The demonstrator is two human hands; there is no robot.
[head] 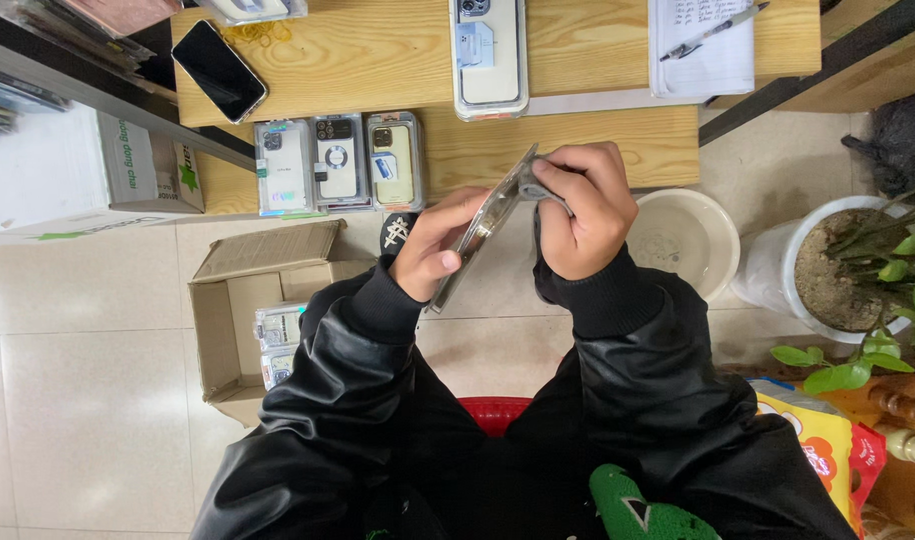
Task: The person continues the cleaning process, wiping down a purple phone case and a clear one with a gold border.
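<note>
I hold a clear plastic phone-case package (486, 222) edge-on in front of me, just below the wooden table's (598, 140) front edge. My left hand (433, 250) grips its lower part from the left. My right hand (585, 208) pinches its top end, fingers curled over a grey tab. Both arms wear black sleeves. Three packaged phone cases (338, 160) lie side by side on the table to the left of my hands.
A black phone (219, 70) lies on the table's left; a larger packaged case (490, 55) and a notepad with a pen (703, 40) at the back. An open cardboard box (240, 320) with more cases stands on the floor. A white bowl (688, 240) and a potted plant (848, 265) are on the right.
</note>
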